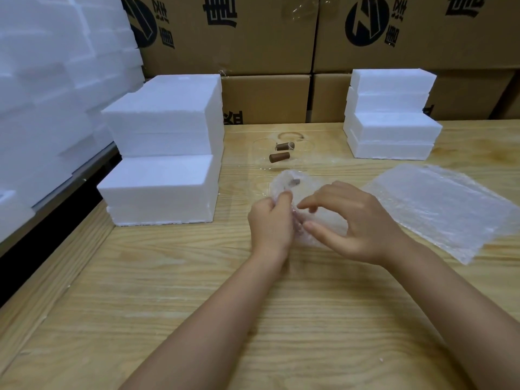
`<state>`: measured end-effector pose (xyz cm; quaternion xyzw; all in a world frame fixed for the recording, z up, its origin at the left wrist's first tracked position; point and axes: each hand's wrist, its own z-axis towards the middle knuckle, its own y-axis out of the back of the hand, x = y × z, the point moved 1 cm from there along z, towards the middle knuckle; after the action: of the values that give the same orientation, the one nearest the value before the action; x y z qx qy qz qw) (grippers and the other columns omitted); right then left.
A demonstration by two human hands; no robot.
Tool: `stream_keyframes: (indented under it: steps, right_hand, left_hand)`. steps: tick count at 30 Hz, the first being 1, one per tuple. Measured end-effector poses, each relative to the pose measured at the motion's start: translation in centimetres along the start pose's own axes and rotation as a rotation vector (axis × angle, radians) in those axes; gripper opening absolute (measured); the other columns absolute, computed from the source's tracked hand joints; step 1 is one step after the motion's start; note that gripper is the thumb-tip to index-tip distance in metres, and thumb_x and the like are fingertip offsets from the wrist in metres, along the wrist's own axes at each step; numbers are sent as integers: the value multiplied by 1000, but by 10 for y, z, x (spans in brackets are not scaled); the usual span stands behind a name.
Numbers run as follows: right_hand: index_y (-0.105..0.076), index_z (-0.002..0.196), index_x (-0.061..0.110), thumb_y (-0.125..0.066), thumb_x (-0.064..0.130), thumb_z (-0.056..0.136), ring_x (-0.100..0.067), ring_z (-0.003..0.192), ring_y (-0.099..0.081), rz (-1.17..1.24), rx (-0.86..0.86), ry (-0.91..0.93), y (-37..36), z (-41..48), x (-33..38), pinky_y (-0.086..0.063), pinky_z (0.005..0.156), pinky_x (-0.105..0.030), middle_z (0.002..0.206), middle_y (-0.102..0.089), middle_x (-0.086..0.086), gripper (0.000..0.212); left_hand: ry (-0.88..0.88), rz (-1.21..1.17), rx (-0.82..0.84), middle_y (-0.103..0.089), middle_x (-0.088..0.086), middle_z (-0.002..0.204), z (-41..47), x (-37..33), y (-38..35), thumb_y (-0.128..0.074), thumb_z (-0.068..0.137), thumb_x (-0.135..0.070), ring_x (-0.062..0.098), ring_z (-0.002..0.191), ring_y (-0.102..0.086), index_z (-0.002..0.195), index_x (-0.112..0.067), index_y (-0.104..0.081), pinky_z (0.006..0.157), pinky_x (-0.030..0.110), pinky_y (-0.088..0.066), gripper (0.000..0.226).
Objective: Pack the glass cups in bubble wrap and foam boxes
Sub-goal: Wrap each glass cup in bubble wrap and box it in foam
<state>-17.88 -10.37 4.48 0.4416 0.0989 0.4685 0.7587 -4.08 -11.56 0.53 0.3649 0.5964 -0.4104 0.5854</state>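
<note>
**A glass cup is bundled in bubble wrap on a wooden counter.**

From the head view, lidded foam boxes [163,175] are stacked at the left of the counter [197,277] and a second foam stack [394,128] at the right; their contents are hidden. Two bare glass cups [281,153] lie between them, their clear walls hard to make out, so that little beyond brown handles is seen. The wrapped cup [292,182] is held just above the counter in front of them, only a brown speck showing through the wrap. The bundle's near end is gripped by the clenched fingers of the left hand [271,220]. The right hand [357,220] is arched over it, thumb and forefinger parted; contact cannot be told. Spare bubble wrap sheets [444,204] lie to the right, printed cartons [253,38] behind.
</note>
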Motion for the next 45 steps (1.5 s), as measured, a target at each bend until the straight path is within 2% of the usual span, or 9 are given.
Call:
stream_keyframes:
  steps: [7, 11, 16, 20, 24, 27, 31, 38, 45]
  right_hand:
    - [-67, 64, 6, -70, 15, 84, -18, 64, -46, -61, -8, -66, 2, -6, -20, -36, 61, -25, 67, -49, -4, 23]
    - [-57, 56, 13, -70, 5, 82, -9, 65, -50, 161, 17, -276, 4, -3, -29, -40, 64, -22, 70, -50, 2, 31]
    - [-47, 49, 11, -59, 9, 76, -6, 61, -47, 584, 156, -376, 14, 17, -38, -38, 60, -17, 69, -51, 3, 29]
    - [-55, 70, -4, -56, 14, 88, -12, 61, -48, 667, -80, -623, 1, 48, -62, -41, 58, -29, 72, -52, 0, 25]
    - [-56, 122, 21, -53, 18, 96, -16, 96, -55, 444, 313, -717, -30, 67, -72, -46, 74, -28, 116, -56, 1, 26]
    - [-59, 124, 13, -58, 2, 92, -25, 113, -57, 523, 374, -621, -44, 72, -69, -50, 94, -38, 123, -60, -8, 34]
    - [-69, 109, 11, -62, 3, 89, -20, 101, -65, 551, 296, -568, -51, 67, -71, -53, 88, -32, 108, -70, -4, 23]
    - [-67, 93, 27, -67, 15, 88, 2, 73, -57, 602, -163, -659, -29, 56, -78, -43, 70, -16, 77, -66, 19, 12]
    - [-70, 82, 12, -67, 17, 79, -9, 51, -34, 1117, -397, -546, 34, 56, -33, -27, 51, -20, 50, -43, 8, 6]
  left_hand:
    - [-98, 173, 9, -36, -11, 36, -1, -4, 4, -56, 93, -31, 5, 38, -36, 34, -19, -36, 45, 21, -32, 63]
    - [-331, 349, -67, -50, -13, 65, -7, -6, 9, -64, 87, -27, 12, 54, -53, 84, -25, -45, 58, 31, -43, 19]
    - [-694, 505, -106, -51, -4, 104, -9, -10, 13, -65, 81, -11, 4, 77, -47, 119, -24, -54, 59, 30, -48, 42]
    - [-720, 457, -66, -64, 2, 93, -4, -6, 18, -60, 85, -1, 18, 83, -57, 98, -7, -65, 71, 30, -45, 15]
    - [-702, 432, -90, -57, -13, 72, 1, -9, 22, -65, 89, -9, 2, 63, -50, 99, -10, -67, 62, 24, -44, 11]
    - [-686, 403, -107, -50, -23, 66, 7, -13, 27, -68, 89, -17, -5, 58, -48, 99, -14, -71, 59, 11, -38, 11]
    - [-644, 346, -97, -64, -12, 75, 13, -16, 31, -71, 87, -24, 3, 63, -54, 96, -17, -74, 61, 24, -49, 12]
    - [-762, 412, -204, -58, -15, 70, 18, -31, 37, -74, 82, -15, -7, 63, -53, 80, -12, -74, 62, 4, -39, 3]
    - [-714, 609, -247, -57, -3, 76, 27, -49, 34, -68, 78, -5, 11, 67, -48, 84, -9, -73, 64, 1, -32, 9]
